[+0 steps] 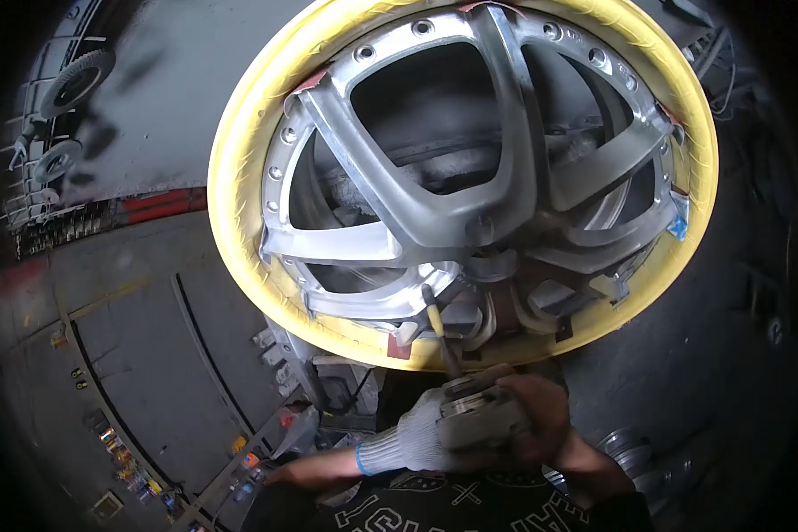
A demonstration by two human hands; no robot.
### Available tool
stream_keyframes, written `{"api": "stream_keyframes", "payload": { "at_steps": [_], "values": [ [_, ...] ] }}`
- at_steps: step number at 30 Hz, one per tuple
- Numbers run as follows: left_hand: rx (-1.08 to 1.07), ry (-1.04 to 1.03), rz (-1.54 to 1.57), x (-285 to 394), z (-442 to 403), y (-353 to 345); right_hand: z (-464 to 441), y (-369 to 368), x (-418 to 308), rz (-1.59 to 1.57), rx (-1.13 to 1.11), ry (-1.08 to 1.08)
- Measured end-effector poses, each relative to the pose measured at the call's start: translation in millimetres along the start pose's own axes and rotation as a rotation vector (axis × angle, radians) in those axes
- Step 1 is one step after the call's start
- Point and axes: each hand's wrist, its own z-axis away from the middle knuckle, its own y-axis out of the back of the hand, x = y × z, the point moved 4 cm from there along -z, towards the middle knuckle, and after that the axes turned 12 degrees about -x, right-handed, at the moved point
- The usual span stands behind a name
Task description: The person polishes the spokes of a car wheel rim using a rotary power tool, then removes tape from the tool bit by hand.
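Note:
A large silver alloy wheel (463,226) faces me, tilted, with yellow masking (239,177) around its outer lip. Reddish abrasive-like patches (399,346) are tucked at several spoke ends. Below the wheel, both hands are closed around a handheld belt sander (479,424) with a narrow arm. Its slim yellow-and-dark arm (434,319) points up, its tip at a lower spoke; I cannot tell whether it touches. My left hand (424,433), in a grey knit glove with a blue cuff, grips the sander's left side. My right hand (545,415), seemingly bare and in shadow, holds its right side.
Round discs and a tyre-like ring (78,84) hang on a rack at the upper left. Small bottles and cans (133,470) line the lower left floor. A stand with clutter (337,386) is under the wheel. Another shiny wheel (628,450) lies at lower right.

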Motion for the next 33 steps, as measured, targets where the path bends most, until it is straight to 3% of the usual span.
{"api": "stream_keyframes", "payload": {
  "at_steps": [4, 6, 10, 12, 16, 19, 22, 26, 30, 33],
  "values": [
    [-0.113, -0.031, -0.035, -6, 23, 4, -4, -21, -17, 0.04, 0.001, -0.016],
    [-0.125, 0.125, 0.336, -11, 33, 7, -5, -33, -24, 0.061, 0.03, -0.021],
    [-0.235, 0.076, 0.431, -22, 53, 14, -10, -51, -45, 0.076, 0.032, -0.101],
    [-0.158, -0.077, 0.628, -25, 60, 22, -13, -64, -55, 0.114, 0.017, -0.14],
    [-0.219, -0.095, 0.6, -34, 82, 36, -21, -93, -73, 0.102, 0.114, -0.199],
    [-0.275, -0.347, 0.166, -45, 101, 47, -29, -120, -80, 0.199, 0.165, -0.13],
    [-0.262, -0.19, 0.365, -61, 122, 60, -42, -143, -90, 0.212, 0.194, -0.131],
    [-0.258, -0.134, 0.931, -81, 149, 66, -57, -171, -97, 0.229, 0.194, -0.15],
    [-0.164, -0.199, 0.954, -104, 169, 67, -69, -194, -100, 0.228, 0.19, -0.156],
    [-0.301, -0.112, 0.966, -100, 174, 79, -70, -203, -100, 0.248, 0.224, -0.166]
  ]
}}
